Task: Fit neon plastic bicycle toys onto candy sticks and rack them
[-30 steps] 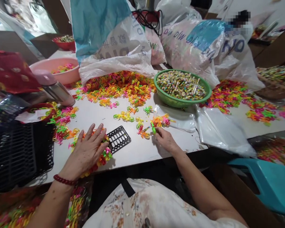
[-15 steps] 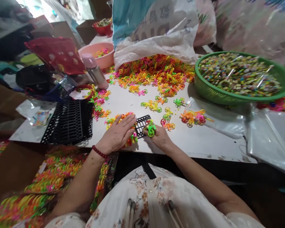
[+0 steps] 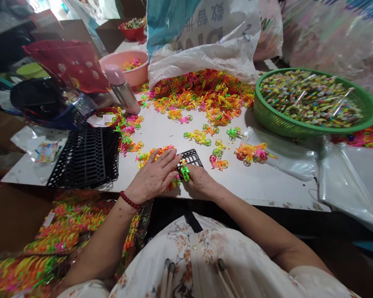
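My left hand (image 3: 155, 174) lies flat, fingers stretched out, over a row of colourful plastic toy bicycles that pokes out past its edges. Under and beside it, a black plastic grid rack (image 3: 192, 156) shows its right end. My right hand (image 3: 199, 179) pinches a green toy bicycle (image 3: 185, 171) at the rack, close to my left fingertips. Whether that bicycle sits in a slot is hidden by the fingers. Right of the rack lie a few loose toy bicycles (image 3: 219, 155).
A heap of toy bicycles (image 3: 205, 91) spills from a large plastic sack (image 3: 202, 37). Black racks (image 3: 83, 159) are stacked at left near a flask (image 3: 122, 91). A green basket (image 3: 298, 128) of small wrapped pieces and clear bags (image 3: 354, 182) stand right. Packed bicycles (image 3: 65, 231) fill a box below left.
My right hand has moved left with the green toy bicycle, bringing it next to my left hand's fingers. My left hand stays on the row. The view has shifted slightly.
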A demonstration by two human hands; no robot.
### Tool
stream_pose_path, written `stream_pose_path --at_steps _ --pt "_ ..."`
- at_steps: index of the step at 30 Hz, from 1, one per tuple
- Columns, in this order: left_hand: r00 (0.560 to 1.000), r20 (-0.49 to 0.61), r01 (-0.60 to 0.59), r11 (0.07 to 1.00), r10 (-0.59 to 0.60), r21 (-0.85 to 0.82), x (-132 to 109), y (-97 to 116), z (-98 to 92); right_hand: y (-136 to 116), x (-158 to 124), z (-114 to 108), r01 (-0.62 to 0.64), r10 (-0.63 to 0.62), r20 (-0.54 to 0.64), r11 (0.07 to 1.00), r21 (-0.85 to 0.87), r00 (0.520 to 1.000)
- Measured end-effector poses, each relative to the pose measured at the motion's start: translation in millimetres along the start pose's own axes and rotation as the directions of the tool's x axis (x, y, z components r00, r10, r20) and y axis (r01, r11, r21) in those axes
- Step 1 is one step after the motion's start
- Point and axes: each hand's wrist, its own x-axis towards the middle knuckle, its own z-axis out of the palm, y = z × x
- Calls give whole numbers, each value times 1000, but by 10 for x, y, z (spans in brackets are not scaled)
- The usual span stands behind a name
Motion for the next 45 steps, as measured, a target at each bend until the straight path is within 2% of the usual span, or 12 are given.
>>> stream_pose_path --at_steps 5,9,13,19,21,24,29,32,34,37,41,45 --pt "998 -6 -65 998 65 25 -10 -16 19 -18 35 104 78 -74 28 987 -140 997" --pt "995 -21 -94 994 95 52 -12 -41 52 -67 12 84 91 -90 15 988 -128 996" --pt "991 -54 -116 991 120 63 -21 -76 93 24 -207 -142 101 -99 -145 995 11 985" --pt "988 -62 -139 988 144 72 -26 -141 145 672 -577 -705 -229 129 -394 948 -219 910" --pt "986 -66 -146 987 150 65 -19 -158 153 869 -561 -823 -281 156 -385 914 -292 910" --pt "988 -58 -143 988 146 54 -18 -162 150 1016 -451 -867 -230 131 -292 913 -336 947" --pt "994 -22 -108 994 108 12 -61 -114 80 954 -380 -869 -153 58 -222 885 -440 973" --pt "996 9 -90 996 91 -8 -71 -83 10 825 -417 -916 -154 37 -248 868 -471 968" --pt "998 9 -69 998 70 -5 -45 -69 -28 704 -403 -896 -191 78 -294 905 -379 953" --pt "1000 -18 15 1000 -14 13 42 -54 -47 495 -257 -713 -231 211 -304 973 -31 929" --pt "994 14 111 994 -111 20 152 -37 -10 288 105 -300 -207 325 -217 877 433 921" --pt "996 -10 90 996 -90 24 160 -40 34 208 402 -49 -171 305 -209 855 489 929"
